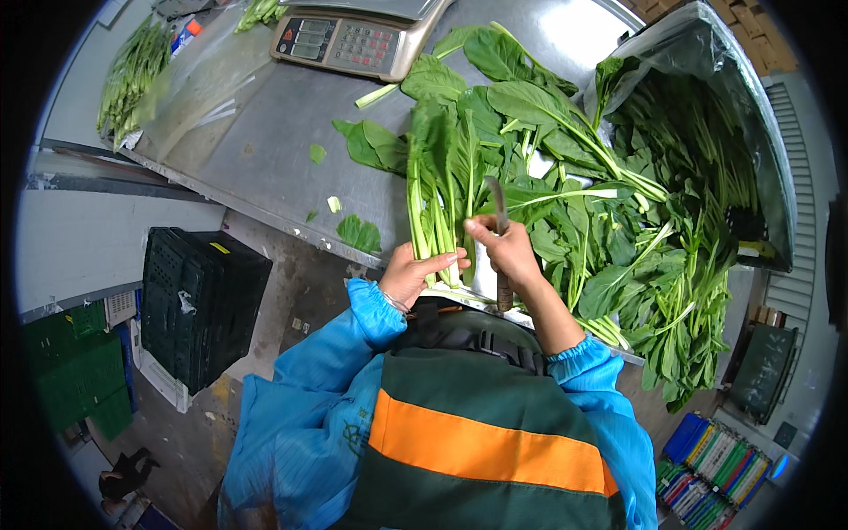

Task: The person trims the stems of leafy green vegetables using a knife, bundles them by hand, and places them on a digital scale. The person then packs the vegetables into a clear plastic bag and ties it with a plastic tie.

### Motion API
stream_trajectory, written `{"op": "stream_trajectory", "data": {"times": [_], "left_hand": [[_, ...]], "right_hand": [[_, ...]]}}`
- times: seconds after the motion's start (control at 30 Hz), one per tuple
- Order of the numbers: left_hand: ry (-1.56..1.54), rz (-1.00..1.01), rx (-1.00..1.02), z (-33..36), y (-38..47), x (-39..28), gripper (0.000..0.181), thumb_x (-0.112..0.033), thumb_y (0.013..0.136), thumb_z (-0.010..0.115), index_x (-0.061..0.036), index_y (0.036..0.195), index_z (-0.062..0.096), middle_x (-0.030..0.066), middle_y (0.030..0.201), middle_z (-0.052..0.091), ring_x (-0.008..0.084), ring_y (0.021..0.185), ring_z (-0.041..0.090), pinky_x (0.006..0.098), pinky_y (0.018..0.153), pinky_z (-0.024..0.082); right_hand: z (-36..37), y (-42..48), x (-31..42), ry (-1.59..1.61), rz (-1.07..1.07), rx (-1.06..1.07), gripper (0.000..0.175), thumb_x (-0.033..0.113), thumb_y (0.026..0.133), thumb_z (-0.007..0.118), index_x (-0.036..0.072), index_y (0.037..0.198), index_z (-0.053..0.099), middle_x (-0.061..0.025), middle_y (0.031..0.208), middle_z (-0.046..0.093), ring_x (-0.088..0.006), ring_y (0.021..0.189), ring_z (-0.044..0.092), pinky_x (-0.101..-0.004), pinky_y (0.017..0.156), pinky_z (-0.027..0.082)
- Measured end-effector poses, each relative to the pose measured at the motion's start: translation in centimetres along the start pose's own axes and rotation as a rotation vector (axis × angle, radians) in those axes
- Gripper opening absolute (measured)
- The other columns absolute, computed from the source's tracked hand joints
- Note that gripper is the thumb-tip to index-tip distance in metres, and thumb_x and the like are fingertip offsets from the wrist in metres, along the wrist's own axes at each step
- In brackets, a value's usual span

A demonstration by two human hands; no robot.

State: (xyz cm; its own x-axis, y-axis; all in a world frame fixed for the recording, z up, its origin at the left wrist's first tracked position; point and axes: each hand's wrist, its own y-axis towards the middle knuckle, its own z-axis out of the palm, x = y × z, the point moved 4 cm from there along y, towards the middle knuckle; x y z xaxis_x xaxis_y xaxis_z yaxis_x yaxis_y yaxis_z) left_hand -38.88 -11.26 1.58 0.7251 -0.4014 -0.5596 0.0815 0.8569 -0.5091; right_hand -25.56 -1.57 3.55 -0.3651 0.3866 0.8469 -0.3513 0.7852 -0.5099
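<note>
My left hand is closed around the pale lower stalks of a bunch of leafy greens, whose leaves point away from me. Just to its right, my right hand grips a knife with a worn blade and a wooden handle that sticks out below the palm. The thumb of this hand is near the bunch; whether it touches a stalk I cannot tell. Loose leafy greens lie heaped on the metal table to the right, some hanging over its near edge.
A digital scale stands at the back of the metal table. A plastic-lined crate of greens lies tipped at the right. Bundled greens sit at the far left. Black crates stand on the floor; a person is farther off.
</note>
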Motion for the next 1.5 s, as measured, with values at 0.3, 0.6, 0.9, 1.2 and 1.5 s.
{"op": "stream_trajectory", "data": {"times": [0.3,0.6,0.9,1.2,1.5], "left_hand": [[0.016,0.094,-0.027,-1.2,0.5,0.8,0.03,-0.001,0.082,0.061,0.0028,0.111,0.055,0.0107,0.1,0.063,0.0213,0.092,0.062,0.0336,0.081,0.051],[-0.028,0.108,-0.005,-1.6,0.7,2.1,0.03,0.002,0.078,0.066,0.0013,0.108,0.06,0.0072,0.098,0.065,0.0163,0.088,0.062,0.0288,0.078,0.05],[-0.06,0.116,0.144,-1.1,0.1,1.5,0.039,0.002,0.083,0.061,0.0009,0.12,0.051,0.0119,0.111,0.061,0.0244,0.1,0.061,0.036,0.085,0.051],[-0.036,0.214,0.069,-1.6,0.2,1.5,0.037,0.004,0.078,0.067,-0.0006,0.114,0.058,0.0074,0.111,0.061,0.0163,0.102,0.058,0.0296,0.087,0.047],[-0.187,0.217,-0.053,-2.3,1.1,3.2,0.036,0.008,0.082,0.058,-0.0025,0.116,0.053,0.0067,0.111,0.059,0.0184,0.106,0.055,0.0325,0.093,0.044]], "right_hand": [[1.9,-1.2,1.0,0.035,-0.135,0.033,0.021,0.016,0.086,0.064,0.0,0.074,0.06,0.0002,0.056,0.053,-0.0069,0.047,0.047,-0.0233,0.043,0.036],[1.8,-1.7,1.0,0.089,-0.156,0.046,0.023,0.02,0.086,0.065,0.002,0.072,0.061,0.005,0.056,0.048,-0.0034,0.049,0.036,-0.0227,0.044,0.028],[1.6,-1.1,-0.2,0.157,-0.208,0.023,0.017,0.012,0.083,0.068,-0.004,0.081,0.061,-0.0028,0.066,0.059,-0.0091,0.054,0.055,-0.0242,0.047,0.046],[2.1,-2.4,1.4,-0.21,-0.441,-0.078,0.021,0.013,0.073,0.075,0.002,0.083,0.06,0.0017,0.067,0.056,-0.004,0.054,0.047,-0.0212,0.048,0.037],[2.2,-2.2,1.0,-0.233,-0.353,-0.106,0.021,0.013,0.073,0.073,0.003,0.08,0.057,-0.0004,0.063,0.055,-0.0064,0.047,0.045,-0.0235,0.045,0.038]]}}
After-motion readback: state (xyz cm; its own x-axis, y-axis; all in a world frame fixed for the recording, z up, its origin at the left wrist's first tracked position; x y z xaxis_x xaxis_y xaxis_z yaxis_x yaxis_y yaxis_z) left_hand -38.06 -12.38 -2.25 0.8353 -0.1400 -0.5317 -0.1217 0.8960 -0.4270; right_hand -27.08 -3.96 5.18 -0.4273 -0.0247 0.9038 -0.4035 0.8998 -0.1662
